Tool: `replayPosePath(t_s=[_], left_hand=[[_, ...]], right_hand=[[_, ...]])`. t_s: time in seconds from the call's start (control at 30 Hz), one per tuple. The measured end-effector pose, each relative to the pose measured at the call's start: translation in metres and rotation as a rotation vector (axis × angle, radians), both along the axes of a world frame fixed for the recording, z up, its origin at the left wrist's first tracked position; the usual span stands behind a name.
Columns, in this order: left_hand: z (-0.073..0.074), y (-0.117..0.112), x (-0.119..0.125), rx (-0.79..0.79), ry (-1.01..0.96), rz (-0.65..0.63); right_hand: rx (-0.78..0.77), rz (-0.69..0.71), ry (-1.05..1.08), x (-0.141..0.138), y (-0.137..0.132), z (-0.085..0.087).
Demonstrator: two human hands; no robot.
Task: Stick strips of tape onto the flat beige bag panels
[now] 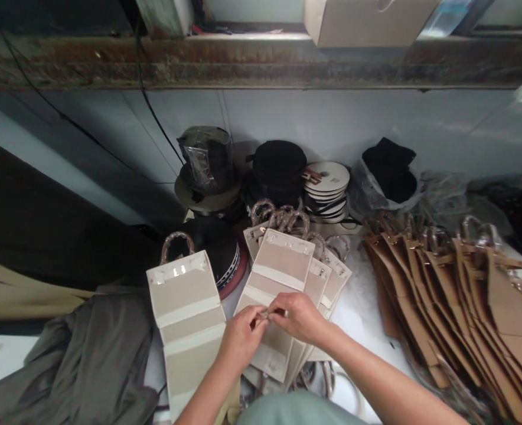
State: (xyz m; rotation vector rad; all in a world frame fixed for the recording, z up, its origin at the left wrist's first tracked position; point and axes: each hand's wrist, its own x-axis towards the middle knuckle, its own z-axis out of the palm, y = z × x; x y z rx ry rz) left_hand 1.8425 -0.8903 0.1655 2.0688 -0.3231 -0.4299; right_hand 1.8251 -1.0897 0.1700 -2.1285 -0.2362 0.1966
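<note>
My left hand [242, 337] and my right hand [299, 317] meet over the middle of a flat beige paper bag [282, 261] that lies on top of a fanned pile of like bags [332, 277]. Both hands are closed in a pinch on a pale strip across the bag's face, fingertips touching. The bag's rope handles [283, 217] point away from me. A second beige bag [189, 307] with one rope handle lies to the left of my left hand, untouched.
A long row of brown folded bags [447, 289] with handles fills the right side. Ribbon spools [327, 189], black rolls [279, 168] and a wrapped spool [205, 159] stand against the back wall. Grey cloth [88, 354] lies at the left.
</note>
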Motion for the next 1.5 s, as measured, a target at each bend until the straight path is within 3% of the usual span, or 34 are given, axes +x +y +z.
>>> replayPosePath(t_s=[0.13,0.3,0.43,0.53,0.63,0.73,0.87,1.07,1.3,1.5], left_hand=[[-0.001,-0.003,0.005,0.094,-0.073,-0.084],[-0.005,-0.001,0.008,0.193,-0.163,-0.145],[-0.007,-0.002,0.003,0.217,-0.315,-0.218],[-0.008,-0.009,-0.008,0.182,-0.363,-0.242],[-0.014,-0.019,-0.023,0.054,-0.232,-0.187],[-0.027,-0.025,-0.033,-0.028,0.041,-0.027],[-0.046,-0.024,-0.033,-0.075,0.263,0.083],[-0.057,-0.021,-0.032,-0.103,0.319,0.096],[-0.053,-0.023,-0.031,-0.126,0.316,0.098],[-0.036,-0.020,-0.035,-0.222,0.316,0.102]], right_hand=[[-0.006,-0.023,0.095,0.008,-0.005,-0.006],[0.000,0.030,0.062,0.009,-0.006,0.000],[-0.017,-0.051,0.052,0.007,-0.005,-0.006],[0.013,-0.261,0.038,0.014,-0.025,-0.022],[0.178,-0.588,0.080,0.032,-0.063,-0.036],[0.246,-0.788,0.054,0.055,-0.097,-0.044],[0.192,-0.813,-0.055,0.076,-0.110,-0.060],[0.013,-0.855,-0.161,0.078,-0.103,-0.090],[0.064,-0.997,-0.132,0.085,-0.114,-0.093],[0.146,-0.967,-0.101,0.091,-0.123,-0.084]])
